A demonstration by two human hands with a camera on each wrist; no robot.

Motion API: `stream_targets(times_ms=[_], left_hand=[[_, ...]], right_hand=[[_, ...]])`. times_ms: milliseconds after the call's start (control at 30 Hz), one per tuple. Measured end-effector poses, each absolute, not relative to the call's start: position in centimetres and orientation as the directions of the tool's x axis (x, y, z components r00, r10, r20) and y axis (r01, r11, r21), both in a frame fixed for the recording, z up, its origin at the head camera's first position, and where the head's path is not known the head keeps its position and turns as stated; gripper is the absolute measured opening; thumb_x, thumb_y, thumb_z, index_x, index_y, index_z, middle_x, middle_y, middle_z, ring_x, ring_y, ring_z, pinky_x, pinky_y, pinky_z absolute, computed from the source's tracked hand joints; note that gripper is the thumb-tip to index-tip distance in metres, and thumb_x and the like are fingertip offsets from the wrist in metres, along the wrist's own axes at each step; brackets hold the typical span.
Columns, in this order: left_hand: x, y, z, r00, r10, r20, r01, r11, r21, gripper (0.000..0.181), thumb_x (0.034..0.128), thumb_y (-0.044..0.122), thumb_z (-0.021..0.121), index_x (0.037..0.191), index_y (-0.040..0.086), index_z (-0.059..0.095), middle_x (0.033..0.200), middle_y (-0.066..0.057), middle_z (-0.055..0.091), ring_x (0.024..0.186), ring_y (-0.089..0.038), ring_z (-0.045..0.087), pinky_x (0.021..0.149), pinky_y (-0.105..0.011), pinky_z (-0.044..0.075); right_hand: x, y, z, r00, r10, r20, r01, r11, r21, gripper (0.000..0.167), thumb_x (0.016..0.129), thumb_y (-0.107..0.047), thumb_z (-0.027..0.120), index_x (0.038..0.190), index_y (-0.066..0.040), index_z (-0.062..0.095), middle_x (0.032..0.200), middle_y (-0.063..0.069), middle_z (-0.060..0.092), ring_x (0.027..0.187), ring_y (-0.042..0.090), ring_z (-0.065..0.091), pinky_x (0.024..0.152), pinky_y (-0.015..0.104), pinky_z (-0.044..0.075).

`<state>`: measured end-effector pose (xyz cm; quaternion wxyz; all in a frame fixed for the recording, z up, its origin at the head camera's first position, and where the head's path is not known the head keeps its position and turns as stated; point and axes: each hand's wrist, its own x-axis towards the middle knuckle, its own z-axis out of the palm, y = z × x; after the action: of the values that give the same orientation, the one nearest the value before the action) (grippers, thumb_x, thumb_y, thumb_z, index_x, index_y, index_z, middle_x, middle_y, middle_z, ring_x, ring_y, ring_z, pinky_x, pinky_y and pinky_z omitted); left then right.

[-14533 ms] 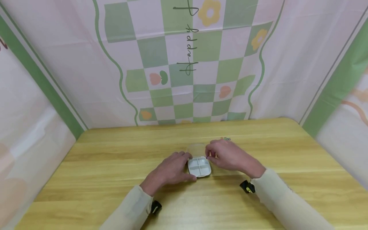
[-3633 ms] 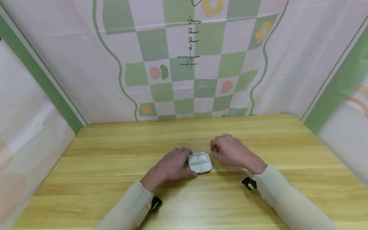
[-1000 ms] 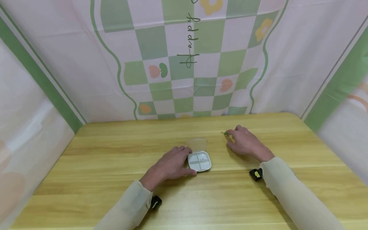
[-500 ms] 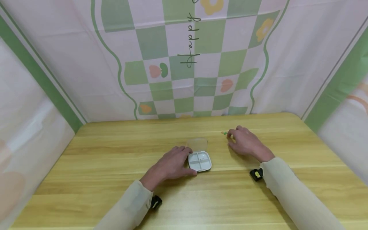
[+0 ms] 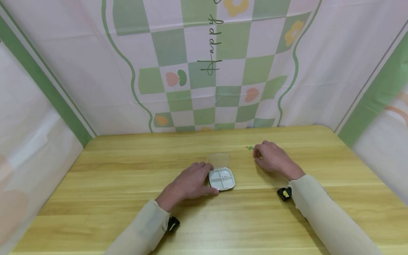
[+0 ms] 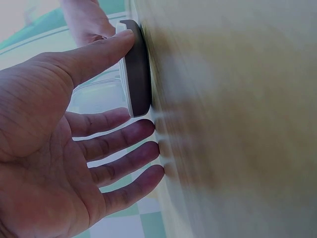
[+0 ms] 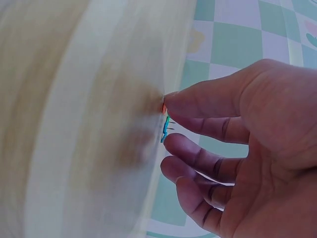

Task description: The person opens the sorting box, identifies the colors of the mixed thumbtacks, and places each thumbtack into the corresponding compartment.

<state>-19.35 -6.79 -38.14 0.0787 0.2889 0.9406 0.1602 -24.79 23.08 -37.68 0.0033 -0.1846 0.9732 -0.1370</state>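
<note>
A small pill box (image 5: pixel 221 179) with four white compartments and a dark base lies open on the table. Its clear lid (image 5: pixel 218 160) is folded back flat behind it. My left hand (image 5: pixel 191 181) grips the box at its left side, thumb at the near edge and index finger at the far corner; its other fingers are spread, tips on the tabletop. A tiny dark speck shows in the far right compartment. My right hand (image 5: pixel 273 156) has thumb and index together at a small red piece (image 7: pixel 164 106), beside small coloured pieces (image 5: pixel 249 147), some with thin metal pins.
The wooden table (image 5: pixel 127 170) runs back to a printed curtain (image 5: pixel 204 71) with green checks. Side curtains hang at left and right. A black wrist camera (image 5: pixel 173 224) sits under the left sleeve, another (image 5: pixel 284 193) under the right.
My right hand has moved from beside the pill box to the coloured pieces at the back right, then drawn slightly back as thumb and index closed. My left hand has stayed on the pill box.
</note>
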Motion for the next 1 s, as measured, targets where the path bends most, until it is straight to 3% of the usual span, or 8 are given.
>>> stream_targets(times_ms=[233, 833, 1000], left_hand=[[-19.33, -6.79, -38.13, -0.82, 0.569, -0.059, 0.516, 0.781, 0.352, 0.073, 0.0861, 0.049, 0.079, 0.139, 0.006, 0.054, 0.129, -0.009, 0.061, 0.113, -0.024, 0.056, 0.096, -0.038, 0.048], [-19.33, -6.8, -38.04, -0.822, 0.566, -0.06, 0.515, 0.785, 0.343, 0.073, 0.0864, 0.05, 0.079, 0.139, 0.006, 0.054, 0.13, -0.01, 0.061, 0.115, -0.025, 0.056, 0.097, -0.039, 0.048], [-19.32, -6.81, -37.97, -0.821, 0.568, -0.06, 0.516, 0.784, 0.346, 0.073, 0.0863, 0.049, 0.079, 0.139, 0.006, 0.054, 0.13, -0.01, 0.061, 0.114, -0.025, 0.056, 0.097, -0.04, 0.048]], right_hand=[[-24.84, 23.11, -37.74, -0.928, -0.368, 0.06, -0.371, 0.892, -0.259, 0.008, 0.089, -0.003, 0.064, 0.086, -0.007, 0.07, 0.085, 0.004, 0.058, 0.082, 0.025, 0.054, 0.074, 0.044, 0.046], [-24.82, 22.99, -37.62, -0.931, -0.357, 0.071, -0.363, 0.896, -0.256, 0.013, 0.087, 0.002, 0.061, 0.084, -0.007, 0.07, 0.086, 0.005, 0.061, 0.085, 0.026, 0.057, 0.081, 0.049, 0.049], [-24.67, 22.82, -37.28, -0.933, -0.353, 0.069, -0.358, 0.895, -0.267, 0.012, 0.09, 0.0, 0.062, 0.083, -0.007, 0.069, 0.085, 0.005, 0.059, 0.082, 0.025, 0.055, 0.077, 0.047, 0.049]])
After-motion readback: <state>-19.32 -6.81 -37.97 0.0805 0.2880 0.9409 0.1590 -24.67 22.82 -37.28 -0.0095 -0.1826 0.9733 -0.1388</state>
